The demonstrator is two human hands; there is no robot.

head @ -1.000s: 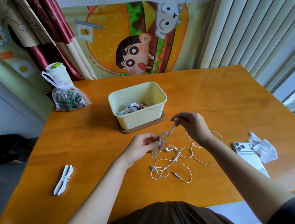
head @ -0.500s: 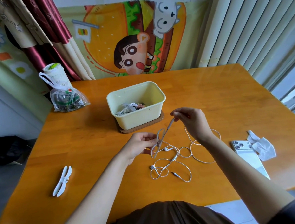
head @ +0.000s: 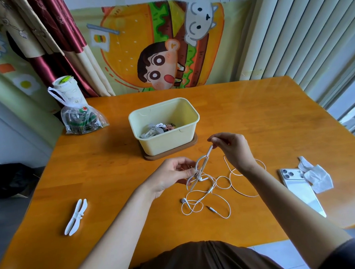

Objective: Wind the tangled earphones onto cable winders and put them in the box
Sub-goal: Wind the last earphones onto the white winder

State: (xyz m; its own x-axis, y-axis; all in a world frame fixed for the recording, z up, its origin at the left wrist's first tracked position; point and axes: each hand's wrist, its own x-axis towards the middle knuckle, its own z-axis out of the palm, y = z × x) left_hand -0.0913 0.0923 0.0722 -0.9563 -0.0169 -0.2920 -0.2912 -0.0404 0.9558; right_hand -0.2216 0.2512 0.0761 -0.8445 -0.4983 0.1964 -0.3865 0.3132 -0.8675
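While a spare winder (head: 76, 217) lies flat at the table's (head: 113, 177) left, the left hand (head: 170, 175) pinches the low end of a second winder (head: 206, 158), tilted, in front of the box (head: 164, 124). Right hand (head: 232, 150) pinches its top end. Earphones (head: 184, 200) lie tangled on the table below, cable looping right toward the phone (head: 297, 188).

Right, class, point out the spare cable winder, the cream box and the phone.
spare cable winder (head: 76, 217), head view, its narrow middle.
cream box (head: 167, 144), head view, its front wall.
phone (head: 301, 193), head view, its bare white back.
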